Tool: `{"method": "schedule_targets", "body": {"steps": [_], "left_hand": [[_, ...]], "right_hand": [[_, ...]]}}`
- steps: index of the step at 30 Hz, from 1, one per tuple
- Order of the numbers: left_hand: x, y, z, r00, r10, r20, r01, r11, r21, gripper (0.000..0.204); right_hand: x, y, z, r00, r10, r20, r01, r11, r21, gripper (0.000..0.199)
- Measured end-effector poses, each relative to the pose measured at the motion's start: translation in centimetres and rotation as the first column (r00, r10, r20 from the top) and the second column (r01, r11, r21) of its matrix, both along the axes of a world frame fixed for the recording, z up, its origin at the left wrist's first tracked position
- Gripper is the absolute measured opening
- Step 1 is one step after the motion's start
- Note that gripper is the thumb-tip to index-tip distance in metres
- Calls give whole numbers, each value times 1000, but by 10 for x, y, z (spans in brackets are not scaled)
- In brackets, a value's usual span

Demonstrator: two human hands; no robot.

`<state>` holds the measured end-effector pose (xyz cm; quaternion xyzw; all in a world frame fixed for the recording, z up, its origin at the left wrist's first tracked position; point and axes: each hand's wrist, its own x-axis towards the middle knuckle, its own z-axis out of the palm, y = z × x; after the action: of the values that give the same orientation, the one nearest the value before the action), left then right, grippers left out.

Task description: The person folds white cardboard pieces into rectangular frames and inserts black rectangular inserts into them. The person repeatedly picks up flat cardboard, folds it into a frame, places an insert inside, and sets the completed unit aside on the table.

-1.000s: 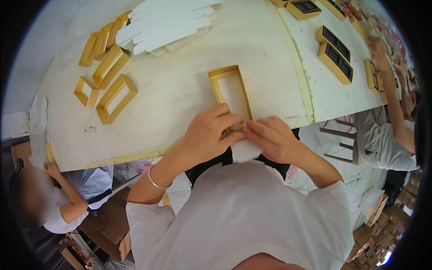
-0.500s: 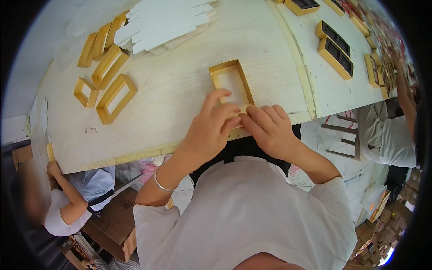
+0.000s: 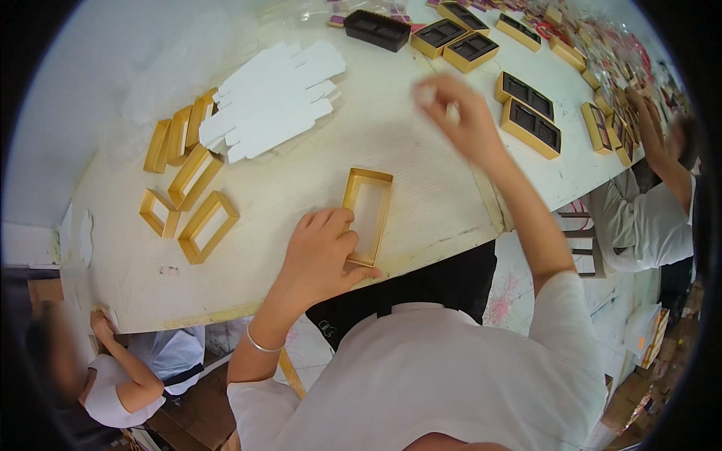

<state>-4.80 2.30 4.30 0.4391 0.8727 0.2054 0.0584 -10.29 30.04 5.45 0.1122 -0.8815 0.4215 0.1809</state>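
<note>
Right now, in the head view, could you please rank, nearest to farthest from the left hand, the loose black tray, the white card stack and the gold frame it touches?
1. Gold frame: touching the left hand, on its right.
2. White card stack: beyond, slightly left.
3. Loose black tray: farthest beyond, slightly right.

L forearm (image 3: 277, 310) angled fwd, sl. bent elbow; L grip (image 3: 320, 244) near torso, back up, fingers curled together, thumb out to R. R forearm (image 3: 532, 214) extended farther fwd; R grip (image 3: 468, 120) well apart from L, fingers loosely bent, tips blurred.
</note>
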Motion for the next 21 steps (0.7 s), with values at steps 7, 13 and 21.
{"method": "schedule_targets", "body": {"steps": [7, 13, 21], "left_hand": [[-1, 2, -7, 972, 197, -131, -168, 964, 204, 58], [0, -6, -14, 927, 376, -16, -372, 921, 113, 69], [-19, -8, -17, 950, 265, 162, -295, 935, 198, 75]], "right_hand": [[-170, 37, -35, 953, -148, -265, 293, 670, 682, 19], [-183, 39, -28, 964, -200, -176, 264, 796, 545, 23], [-60, 27, 59, 981, -18, 193, 83, 938, -338, 38]]}}
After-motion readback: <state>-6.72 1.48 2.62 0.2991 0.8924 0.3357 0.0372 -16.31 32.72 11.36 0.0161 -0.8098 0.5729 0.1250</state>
